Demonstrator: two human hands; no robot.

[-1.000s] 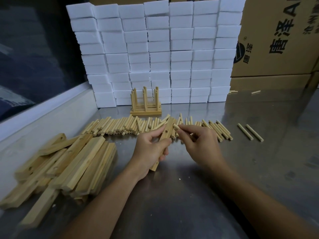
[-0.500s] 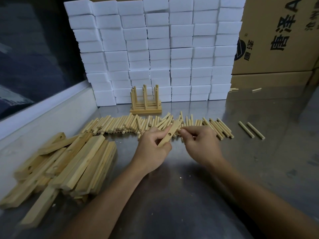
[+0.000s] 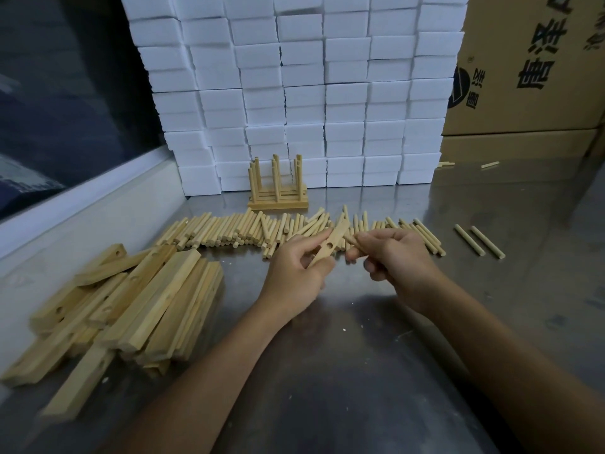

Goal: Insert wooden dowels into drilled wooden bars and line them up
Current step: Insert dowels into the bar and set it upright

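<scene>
Dowel insertion, alignment stage. The left hand [image 3: 296, 273] grips a drilled bar [image 3: 329, 245] at centre frame, angled toward 1 o'clock, one hole facing up. The right hand [image 3: 397, 257], fingers curled, pinches a dowel [image 3: 355, 242] whose tip lies just beside the bar. Next, probably, the tip must be steered into a hole and pressed. Loose dowels [image 3: 235, 231] lie at 12 o'clock on the surface [image 3: 327, 371], spare bars [image 3: 131, 306] at 9 o'clock.

We have a single view, worn on the head, looking forward and down over our forearms at the metal table [image 3: 376, 371] close below, with stacked white blocks [image 3: 304, 93] just beyond.
</scene>
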